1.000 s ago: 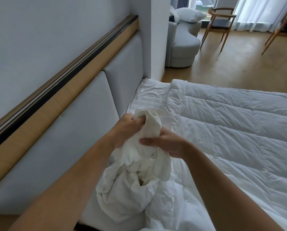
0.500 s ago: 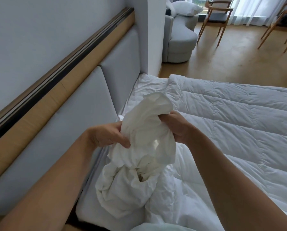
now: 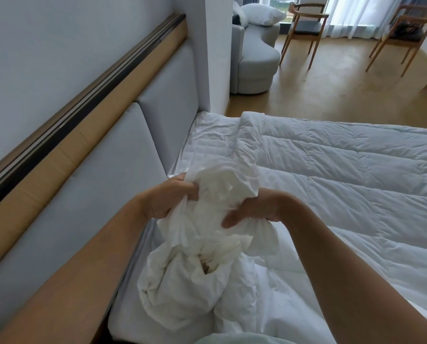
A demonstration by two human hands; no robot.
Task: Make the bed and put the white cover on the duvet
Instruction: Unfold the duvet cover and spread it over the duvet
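**Two-handed grip on the white cover [image 3: 207, 244], duvet [image 3: 343, 175] not yet inside**

Head camera, looking forward and down along two bare forearms. The left hand [image 3: 167, 199] and right hand [image 3: 254, 209] are held close together above the near corner of the bed [image 3: 207, 135]. Each has its fingers curled into a bunched-up wad of thin white fabric. This is the white cover. It is crumpled into a loose bundle that hangs from both hands and piles onto the mattress just beside the padded grey headboard [image 3: 108, 170]. A dark opening shows low in the bundle, but which edge or corner the hands are holding cannot be told.

The duvet is quilted and white. It lies spread across the bed to the right, mostly flat, with its near edge rumpled under the hanging cover. Its far top corner is folded back a little, and wrinkled sheet shows between it and the headboard.

Beyond the bed are a wooden floor [image 3: 343, 95], a grey armchair [image 3: 254, 58] with a pillow [image 3: 262, 14] resting on top, and two wooden chairs [image 3: 304, 28] by a curtained window.

Judging progress: the task looks to be at an early stage. The duvet is laid out, which is done. The cover needs untangling and its opening finding. Then the duvet must go inside, be shaken even and spread, and the pillow probably brought back.
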